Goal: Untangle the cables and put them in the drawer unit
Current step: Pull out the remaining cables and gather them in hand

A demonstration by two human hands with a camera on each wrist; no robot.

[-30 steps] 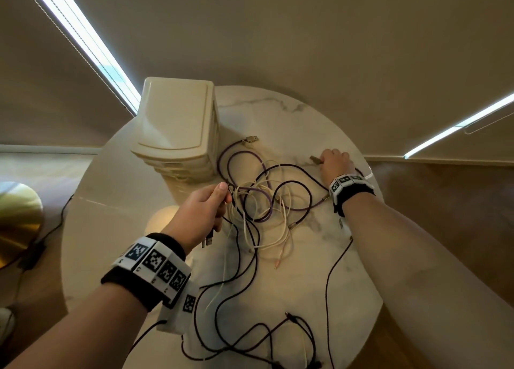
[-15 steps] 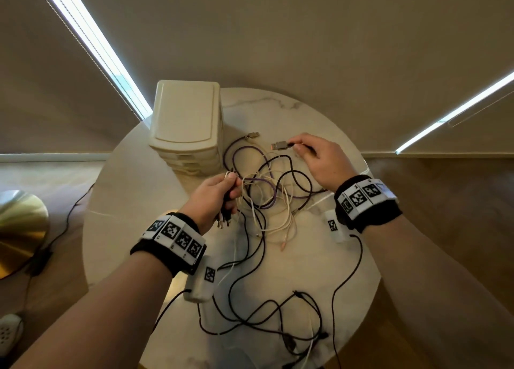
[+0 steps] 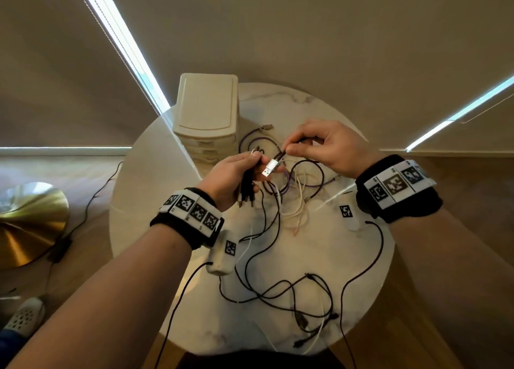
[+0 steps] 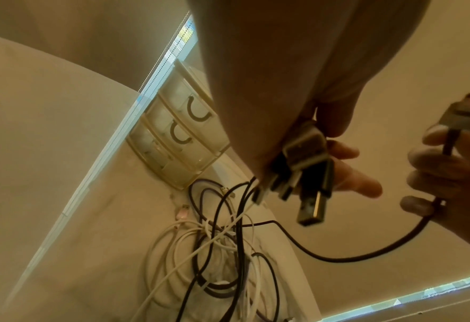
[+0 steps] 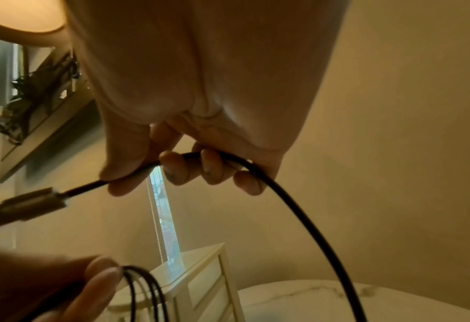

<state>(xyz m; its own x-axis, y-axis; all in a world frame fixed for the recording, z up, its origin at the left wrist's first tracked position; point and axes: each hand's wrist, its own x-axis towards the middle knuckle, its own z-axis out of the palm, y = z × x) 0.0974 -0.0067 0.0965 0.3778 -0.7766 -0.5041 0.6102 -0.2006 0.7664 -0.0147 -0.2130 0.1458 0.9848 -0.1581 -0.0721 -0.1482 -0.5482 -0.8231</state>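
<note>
The cables (image 3: 281,201) lie in a loose tangle of black, white and purple strands on the round marble table (image 3: 144,201), just in front of the cream drawer unit (image 3: 207,110) (drawers closed), with more black loops nearer the person. The left hand (image 3: 236,174) curls its fingers round a bunch of plug ends (image 4: 305,170), while the right hand (image 3: 328,149) pinches a black cable (image 5: 297,207) just behind its silver USB plug (image 3: 271,168), held above the tangle. Only the left wrist view shows the drawer fronts and their curved handles; the right wrist view alone shows the black cable running under the curled fingers (image 5: 209,165).
</note>
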